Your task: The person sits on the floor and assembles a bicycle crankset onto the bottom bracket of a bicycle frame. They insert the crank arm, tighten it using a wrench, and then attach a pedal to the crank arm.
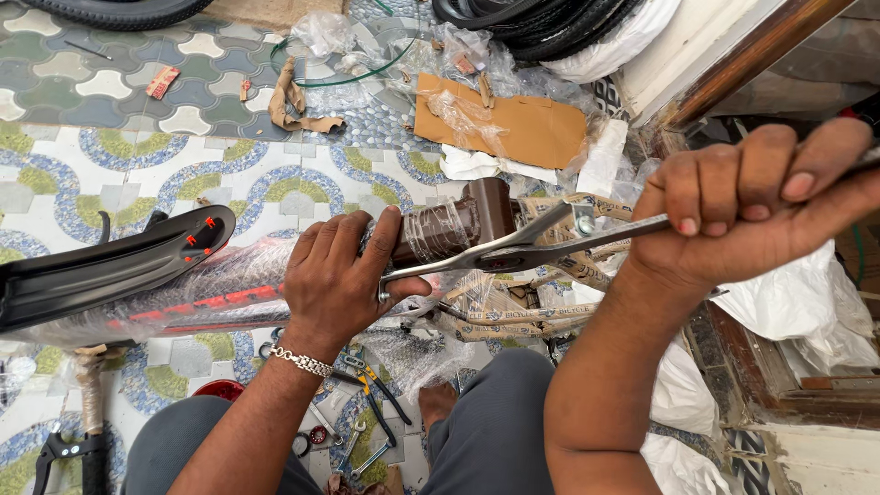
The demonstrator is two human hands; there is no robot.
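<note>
The wrapped frame (pixel 275 293) lies across the person's lap, above the tiled floor (pixel 110 174). The left hand (pixel 339 275) is closed around the frame in a pressed grip, next to its brown end (pixel 477 215). The right hand (pixel 752 202) is a tight fist around the handle of a steel spanner (pixel 513 252), whose head sits at that brown end. A black mudguard (pixel 110 266) lies left. Pliers (pixel 371 385) lie on the floor below.

A single head-worn view is given, aimed steeply down and held close over a wrapped bicycle frame (pixel 275 293). Patterned floor is seen beyond the frame, and the wearer's knees are seen just beneath it, nearest the camera.
</note>
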